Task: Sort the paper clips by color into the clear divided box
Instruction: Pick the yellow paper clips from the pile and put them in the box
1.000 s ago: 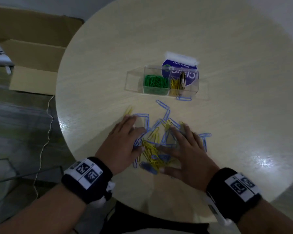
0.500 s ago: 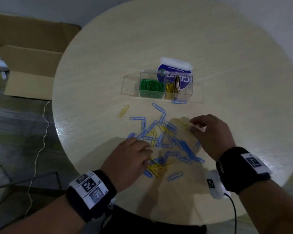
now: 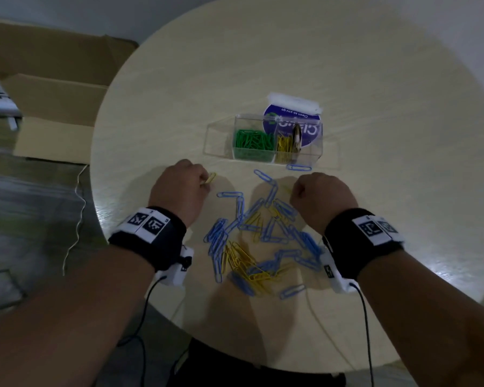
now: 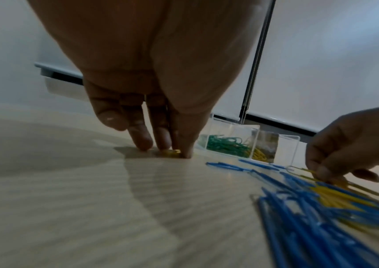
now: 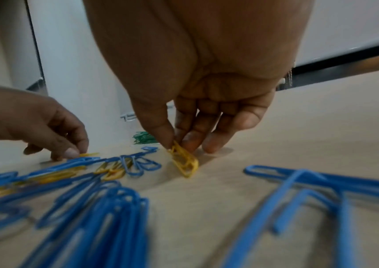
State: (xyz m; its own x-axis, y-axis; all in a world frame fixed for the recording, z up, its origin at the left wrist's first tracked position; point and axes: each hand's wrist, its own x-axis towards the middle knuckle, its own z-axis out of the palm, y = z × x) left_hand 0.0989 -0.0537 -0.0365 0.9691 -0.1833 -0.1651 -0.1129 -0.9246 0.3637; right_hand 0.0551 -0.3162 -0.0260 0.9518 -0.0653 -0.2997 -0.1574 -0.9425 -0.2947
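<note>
Box (image 3: 263, 141): green, yellow clips inside. Both hands' fingers pinching yellow clips.

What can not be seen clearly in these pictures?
- Head view: the fingertips of the left hand and right hand are hidden behind the knuckles.
- Head view: the dark item standing in the clear box with the yellow clips is too small to identify.
- Head view: the round label behind the box is partly covered.
- Right wrist view: the near blue clips are blurred and cannot be counted.
</note>
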